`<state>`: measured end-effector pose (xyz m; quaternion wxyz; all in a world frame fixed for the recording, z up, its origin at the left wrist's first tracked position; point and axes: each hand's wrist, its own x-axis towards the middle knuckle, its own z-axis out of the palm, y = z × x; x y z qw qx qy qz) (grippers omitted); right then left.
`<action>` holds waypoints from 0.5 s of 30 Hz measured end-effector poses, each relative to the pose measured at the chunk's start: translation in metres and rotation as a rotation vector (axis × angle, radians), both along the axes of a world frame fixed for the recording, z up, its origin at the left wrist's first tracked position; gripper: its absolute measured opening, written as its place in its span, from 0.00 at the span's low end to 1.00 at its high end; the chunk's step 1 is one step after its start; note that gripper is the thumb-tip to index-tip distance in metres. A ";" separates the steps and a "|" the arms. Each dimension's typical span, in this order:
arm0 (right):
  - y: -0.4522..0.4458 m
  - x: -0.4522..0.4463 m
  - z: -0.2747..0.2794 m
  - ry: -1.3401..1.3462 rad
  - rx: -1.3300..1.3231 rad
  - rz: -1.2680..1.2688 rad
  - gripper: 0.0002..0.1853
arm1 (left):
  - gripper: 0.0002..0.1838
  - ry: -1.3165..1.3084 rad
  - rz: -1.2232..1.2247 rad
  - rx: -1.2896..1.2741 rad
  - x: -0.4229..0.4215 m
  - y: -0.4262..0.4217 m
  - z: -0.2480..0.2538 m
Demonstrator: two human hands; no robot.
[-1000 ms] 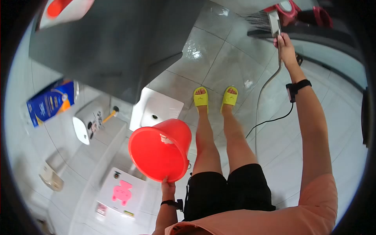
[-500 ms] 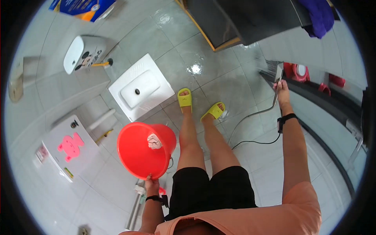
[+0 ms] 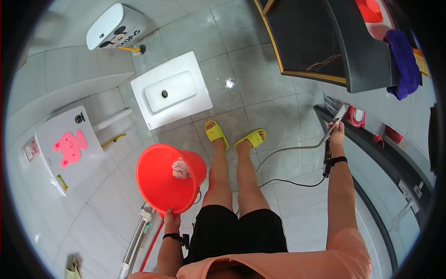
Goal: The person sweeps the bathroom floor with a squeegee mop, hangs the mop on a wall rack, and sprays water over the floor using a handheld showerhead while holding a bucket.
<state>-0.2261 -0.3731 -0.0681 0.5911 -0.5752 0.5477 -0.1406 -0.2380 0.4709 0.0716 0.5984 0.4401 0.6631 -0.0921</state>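
Head view: grey floor (image 3: 274, 116) runs across the room, shiny in spots, so steady footing seems wise. A dark cabinet (image 3: 306, 37) stands at the upper right; angling the spray away from its face should limit splashing. The white squat pan (image 3: 174, 86) is set in the floor, left of the feet.

The red bucket (image 3: 153, 186) is beside the person's left leg, just below the pan in view, tipped so that its mouth faces the camera. Whether its base rests on anything I cannot tell. Held at one point of the rim, it could swing, so a firm grip near the legs would steady it.

A hose (image 3: 290, 148) curves from behind the right leg; some slack, clear of the yellow slippers (image 3: 217, 133), should let it follow freely. The left hand (image 3: 172, 221) pinches the bucket's rim, fingers around the edge. The right hand (image 3: 337, 132), arm stretched out, is wrapped around the handle of the shower head (image 3: 341, 112), from which water fans out near the dark strip under the cabinet. Small wrist turns would likely aim it better than whole-arm swings. A crumpled pale cloth (image 3: 181, 169) lies inside the bucket.
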 end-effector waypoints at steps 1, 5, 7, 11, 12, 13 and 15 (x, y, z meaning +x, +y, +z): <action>0.001 0.006 0.002 0.012 -0.004 0.009 0.08 | 0.24 0.012 0.009 -0.004 0.005 -0.004 -0.001; -0.010 0.008 0.005 0.090 -0.037 -0.098 0.07 | 0.23 -0.071 -0.047 -0.061 0.024 -0.011 0.002; -0.016 0.007 0.003 0.074 -0.077 -0.142 0.07 | 0.24 0.015 -0.039 -0.060 0.025 -0.003 -0.001; -0.020 0.017 0.006 0.068 -0.128 -0.215 0.06 | 0.21 -0.036 -0.080 -0.117 0.025 0.009 -0.007; -0.019 0.019 0.010 0.084 -0.115 -0.186 0.06 | 0.21 -0.018 -0.068 -0.114 0.026 0.014 -0.007; -0.018 0.023 0.010 0.100 -0.098 -0.156 0.06 | 0.21 0.001 -0.055 -0.108 0.026 0.015 -0.008; -0.013 0.031 0.002 0.084 -0.088 -0.143 0.08 | 0.21 -0.011 -0.055 -0.090 0.038 0.001 -0.001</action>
